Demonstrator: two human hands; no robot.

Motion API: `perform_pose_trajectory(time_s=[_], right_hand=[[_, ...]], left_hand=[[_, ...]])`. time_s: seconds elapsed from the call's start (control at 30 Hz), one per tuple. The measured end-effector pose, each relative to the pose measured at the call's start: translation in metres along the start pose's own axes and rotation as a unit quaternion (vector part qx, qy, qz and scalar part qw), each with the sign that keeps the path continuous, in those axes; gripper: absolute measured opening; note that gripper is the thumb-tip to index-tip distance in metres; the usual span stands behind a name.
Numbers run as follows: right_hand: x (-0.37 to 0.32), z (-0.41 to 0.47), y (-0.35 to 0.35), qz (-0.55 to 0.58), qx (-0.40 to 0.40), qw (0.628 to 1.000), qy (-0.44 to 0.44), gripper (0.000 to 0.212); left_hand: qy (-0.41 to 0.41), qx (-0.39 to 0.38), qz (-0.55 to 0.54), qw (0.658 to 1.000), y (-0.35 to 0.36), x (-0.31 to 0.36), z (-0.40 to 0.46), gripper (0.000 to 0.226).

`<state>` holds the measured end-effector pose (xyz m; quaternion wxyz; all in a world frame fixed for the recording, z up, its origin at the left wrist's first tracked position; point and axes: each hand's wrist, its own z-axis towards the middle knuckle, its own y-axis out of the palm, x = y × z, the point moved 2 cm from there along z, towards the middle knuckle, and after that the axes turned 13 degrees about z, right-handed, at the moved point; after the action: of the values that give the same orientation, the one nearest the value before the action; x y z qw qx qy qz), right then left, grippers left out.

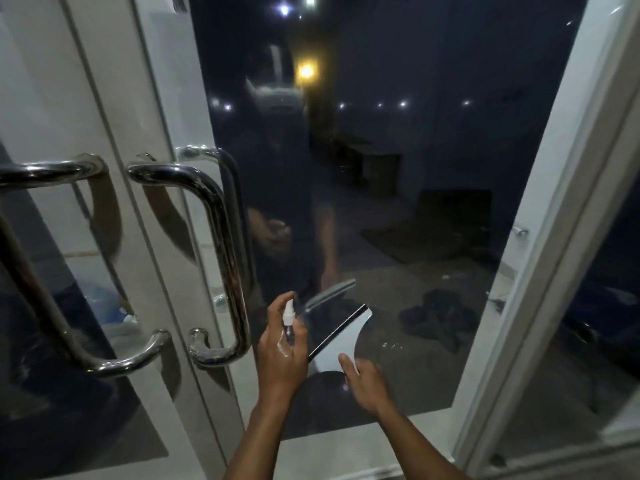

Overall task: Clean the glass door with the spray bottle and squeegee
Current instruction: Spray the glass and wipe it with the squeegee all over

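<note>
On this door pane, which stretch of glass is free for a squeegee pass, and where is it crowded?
The glass door is bare from above the squeegee up to the top, and right to the white frame. Crowded: lower left, where the left hand grips the spray bottle beside the steel pull handle.

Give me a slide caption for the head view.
Left hand aims spray bottle at glass door; right hand holds squeegee.

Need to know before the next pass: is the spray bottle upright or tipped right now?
Roughly upright, tilted slightly: the left hand grips the spray bottle with its white nozzle on top, near the glass door.
</note>
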<state>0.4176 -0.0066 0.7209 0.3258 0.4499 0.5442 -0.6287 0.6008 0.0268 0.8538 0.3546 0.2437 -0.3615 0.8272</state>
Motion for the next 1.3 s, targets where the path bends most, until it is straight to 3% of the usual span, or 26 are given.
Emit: perform_pose_trajectory(time_s=[0.17,0.3,0.43,0.57,0.9,1.07,1.3], right_hand=[[0.029,-0.01,-0.034,-0.005,-0.037,0.999,-0.007,0.058],[0.056,-0.017,-0.063,-0.023,-0.046,0.998,0.021,0.061],[0.063,-0.022,-0.094,-0.026,-0.051,0.998,0.036,0.044],[0.07,-0.01,-0.145,-0.013,-0.032,0.998,0.052,0.053],[0.056,0.032,-0.239,-0.013,0.013,0.999,-0.028,0.053],[0.035,0.05,-0.254,-0.016,0.009,0.997,-0.071,0.054],[0.033,0.057,-0.254,0.022,0.018,0.997,-0.068,0.058]], left_hand=[[-0.021,0.014,0.008,1.0,0.02,0.017,0.009,0.036],[0.006,0.025,0.03,0.999,0.051,0.049,0.021,0.039],[0.052,0.051,0.068,0.995,0.082,0.084,0.033,0.042],[0.072,0.064,0.08,0.992,0.126,0.126,0.048,0.034],[0.067,0.042,0.025,0.997,0.185,0.167,0.057,0.04],[0.028,0.055,0.034,0.998,0.194,0.164,0.055,0.035],[0.063,0.027,0.024,0.997,0.196,0.163,0.059,0.036]])
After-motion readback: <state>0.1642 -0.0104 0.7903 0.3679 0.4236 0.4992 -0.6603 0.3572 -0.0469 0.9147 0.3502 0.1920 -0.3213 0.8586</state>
